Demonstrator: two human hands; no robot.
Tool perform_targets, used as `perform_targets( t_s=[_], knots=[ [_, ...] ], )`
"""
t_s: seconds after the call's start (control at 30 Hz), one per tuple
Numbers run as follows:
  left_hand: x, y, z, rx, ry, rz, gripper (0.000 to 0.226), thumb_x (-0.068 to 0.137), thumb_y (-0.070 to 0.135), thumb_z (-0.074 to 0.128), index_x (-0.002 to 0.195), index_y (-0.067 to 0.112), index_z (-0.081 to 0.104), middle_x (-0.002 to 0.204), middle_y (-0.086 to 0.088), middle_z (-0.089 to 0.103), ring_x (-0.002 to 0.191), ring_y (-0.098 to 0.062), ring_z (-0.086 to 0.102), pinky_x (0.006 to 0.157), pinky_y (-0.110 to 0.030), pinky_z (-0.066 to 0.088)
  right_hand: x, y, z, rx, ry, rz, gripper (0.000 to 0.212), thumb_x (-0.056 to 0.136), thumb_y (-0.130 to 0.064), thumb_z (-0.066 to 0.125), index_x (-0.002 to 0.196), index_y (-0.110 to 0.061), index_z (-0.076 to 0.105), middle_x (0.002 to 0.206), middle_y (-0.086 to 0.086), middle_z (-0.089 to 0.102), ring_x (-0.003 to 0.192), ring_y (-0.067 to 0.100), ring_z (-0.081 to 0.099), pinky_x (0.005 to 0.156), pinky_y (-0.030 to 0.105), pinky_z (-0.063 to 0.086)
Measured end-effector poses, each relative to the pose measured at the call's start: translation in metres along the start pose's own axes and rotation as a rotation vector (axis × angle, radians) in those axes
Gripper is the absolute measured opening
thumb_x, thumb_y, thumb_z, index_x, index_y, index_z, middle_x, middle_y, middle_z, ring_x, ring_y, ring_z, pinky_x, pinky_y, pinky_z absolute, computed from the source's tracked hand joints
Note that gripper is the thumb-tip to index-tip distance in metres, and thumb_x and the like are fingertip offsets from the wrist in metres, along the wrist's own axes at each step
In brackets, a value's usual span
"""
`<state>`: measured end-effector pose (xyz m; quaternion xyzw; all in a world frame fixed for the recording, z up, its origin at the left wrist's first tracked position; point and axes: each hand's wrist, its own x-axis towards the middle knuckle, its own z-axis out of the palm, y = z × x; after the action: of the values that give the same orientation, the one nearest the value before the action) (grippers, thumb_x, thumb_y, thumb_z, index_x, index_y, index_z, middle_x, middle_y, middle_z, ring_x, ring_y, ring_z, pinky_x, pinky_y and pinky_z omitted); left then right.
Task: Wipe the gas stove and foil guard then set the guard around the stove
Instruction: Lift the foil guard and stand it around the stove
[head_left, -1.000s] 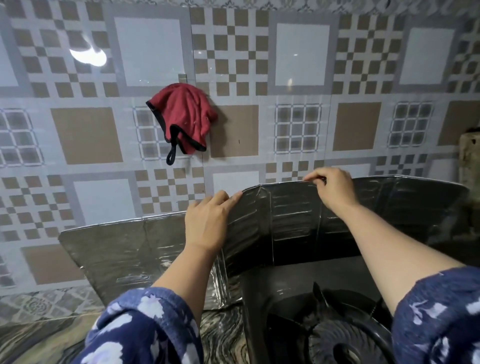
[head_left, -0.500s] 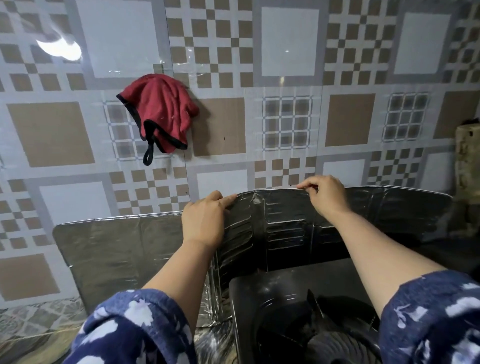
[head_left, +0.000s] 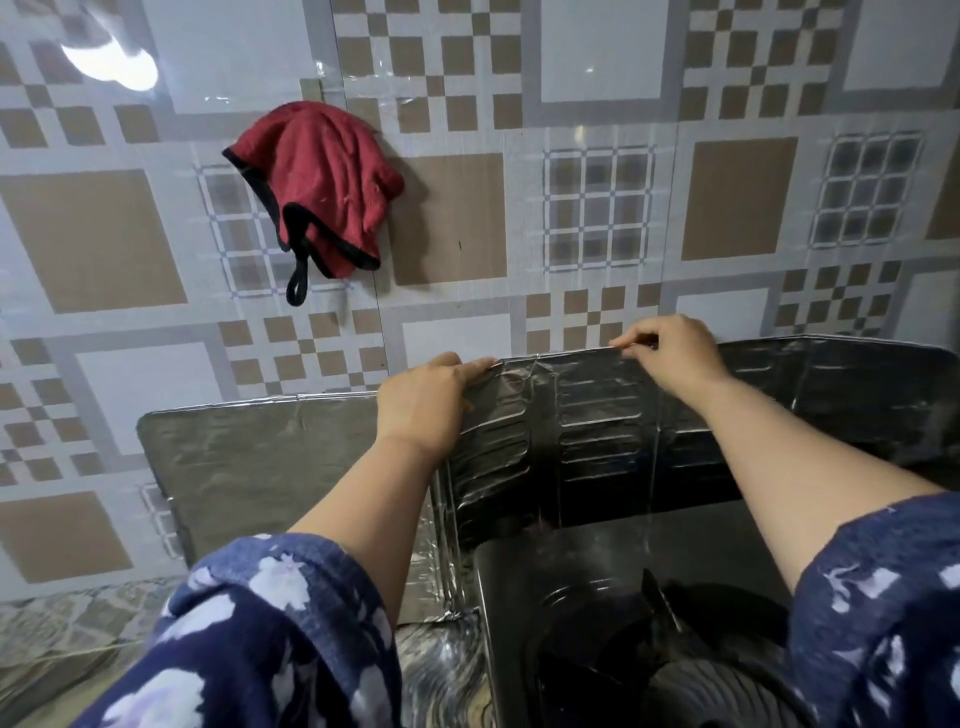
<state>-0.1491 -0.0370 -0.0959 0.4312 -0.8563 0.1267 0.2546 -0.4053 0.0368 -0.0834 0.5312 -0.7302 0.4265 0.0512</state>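
- Two bare hands grip the top edge of a folding foil guard (head_left: 597, 431) that stands upright behind a black gas stove (head_left: 587, 587), the guard's panels bending around the stove's rear and its 9 o'clock side.
- Left hand (head_left: 423, 400), just at 11 o'clock of the stove, lies over the guard's upper rim at a fold, fingers together and pointing toward 3 o'clock, thumb hidden behind the foil.
- Right hand (head_left: 670, 351), at 12 o'clock of the stove, pinches the rim between its curled fingers and thumb, well apart from the left hand.
- One flat panel of the guard runs out to 9 o'clock against the wall; another stretches away toward 3 o'clock, its far end cut off by the frame.
- Burner grate (head_left: 670, 649) shows at 6 o'clock, partly hidden by the right forearm.
- Red cloth (head_left: 322, 182) with black trim hangs on the tiled wall (head_left: 597, 93) at 11 o'clock, above the guard and clear of it.
- Blue patterned sleeves (head_left: 270, 639) cover both upper arms; forearms are bare.
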Motion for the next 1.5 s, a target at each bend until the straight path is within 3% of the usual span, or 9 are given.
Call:
perform_targets(
  t_s=[0.27, 0.37, 0.47, 0.7, 0.9, 1.13, 1.27, 1.4, 1.5],
  knots=[
    [-0.002, 0.006, 0.004, 0.009, 0.008, -0.005, 0.056, 0.092, 0.022, 0.055, 0.141, 0.043, 0.038, 0.113, 0.004, 0.057, 0.1, -0.025, 0.062, 0.065, -0.031, 0.037, -0.015, -0.031, 0.018, -0.172, 0.032, -0.236, 0.027, 0.086, -0.019, 0.066, 0.112, -0.027, 0.068, 0.113, 0.0, 0.068, 0.11, 0.021, 0.053, 0.1, 0.039, 0.039],
    [-0.007, 0.004, -0.003, 0.001, -0.002, -0.004, 0.053, 0.092, 0.026, 0.056, 0.142, 0.034, 0.04, 0.12, 0.0, 0.056, 0.107, -0.026, 0.06, 0.079, -0.036, 0.038, -0.021, -0.059, 0.038, -0.104, -0.022, -0.302, 0.028, 0.088, -0.019, 0.063, 0.113, -0.029, 0.068, 0.114, -0.004, 0.069, 0.111, 0.017, 0.053, 0.102, 0.037, 0.041],
    [-0.014, -0.007, -0.014, 0.073, 0.019, -0.02, 0.048, 0.092, 0.037, 0.055, 0.139, 0.034, 0.044, 0.123, 0.002, 0.059, 0.111, -0.025, 0.058, 0.091, -0.04, 0.036, -0.024, -0.077, 0.056, -0.062, -0.022, -0.341, 0.025, 0.088, -0.021, 0.063, 0.11, -0.031, 0.07, 0.108, -0.009, 0.071, 0.104, 0.012, 0.052, 0.091, 0.027, 0.039],
    [-0.041, -0.064, -0.044, 0.079, -0.056, -0.173, 0.041, 0.086, 0.06, 0.052, 0.111, 0.03, 0.065, 0.11, -0.001, 0.07, 0.099, -0.028, 0.064, 0.071, -0.033, 0.045, -0.034, -0.099, 0.084, 0.043, -0.068, -0.322, 0.018, 0.086, -0.031, 0.065, 0.101, -0.037, 0.072, 0.1, -0.012, 0.072, 0.099, 0.014, 0.052, 0.084, 0.03, 0.029],
    [-0.059, -0.081, -0.063, 0.139, -0.081, -0.217, 0.038, 0.094, 0.05, 0.047, 0.089, 0.018, 0.067, 0.091, -0.007, 0.07, 0.084, -0.032, 0.063, 0.063, -0.031, 0.044, -0.03, -0.108, 0.084, 0.004, -0.07, -0.274, 0.018, 0.09, -0.028, 0.061, 0.101, -0.034, 0.073, 0.107, -0.008, 0.072, 0.107, 0.02, 0.049, 0.095, 0.039, 0.031],
    [-0.041, -0.056, -0.073, 0.139, -0.219, -0.33, 0.036, 0.093, 0.046, 0.052, 0.107, 0.017, 0.067, 0.106, -0.007, 0.068, 0.096, -0.029, 0.063, 0.069, -0.033, 0.045, -0.03, -0.115, 0.084, -0.022, -0.105, -0.135, 0.021, 0.092, -0.028, 0.057, 0.102, -0.039, 0.072, 0.114, 0.006, 0.06, 0.11, 0.034, 0.048, 0.099, 0.04, 0.037],
    [-0.037, -0.046, -0.078, 0.095, -0.238, -0.356, 0.037, 0.091, 0.044, 0.056, 0.102, 0.01, 0.064, 0.106, -0.009, 0.067, 0.093, -0.029, 0.062, 0.068, -0.034, 0.046, -0.034, -0.117, 0.079, 0.004, -0.11, -0.1, 0.023, 0.093, -0.025, 0.056, 0.103, -0.038, 0.072, 0.117, 0.009, 0.056, 0.112, 0.035, 0.048, 0.102, 0.039, 0.038],
    [-0.042, -0.041, -0.079, -0.009, -0.319, -0.283, 0.045, 0.095, 0.034, 0.055, 0.138, 0.033, 0.045, 0.135, -0.004, 0.057, 0.115, -0.027, 0.057, 0.076, -0.034, 0.044, -0.041, -0.111, 0.074, 0.005, -0.12, -0.08, 0.023, 0.093, -0.022, 0.056, 0.105, -0.035, 0.072, 0.115, 0.008, 0.056, 0.106, 0.03, 0.055, 0.101, 0.033, 0.041],
    [-0.046, -0.045, -0.081, -0.09, -0.379, -0.186, 0.058, 0.095, 0.021, 0.056, 0.143, 0.042, 0.034, 0.139, -0.001, 0.054, 0.12, -0.024, 0.055, 0.084, -0.034, 0.046, -0.047, -0.107, 0.074, 0.037, -0.06, -0.128, 0.026, 0.092, -0.016, 0.057, 0.105, -0.033, 0.072, 0.112, 0.005, 0.065, 0.104, 0.027, 0.057, 0.099, 0.037, 0.045]
  ],
)
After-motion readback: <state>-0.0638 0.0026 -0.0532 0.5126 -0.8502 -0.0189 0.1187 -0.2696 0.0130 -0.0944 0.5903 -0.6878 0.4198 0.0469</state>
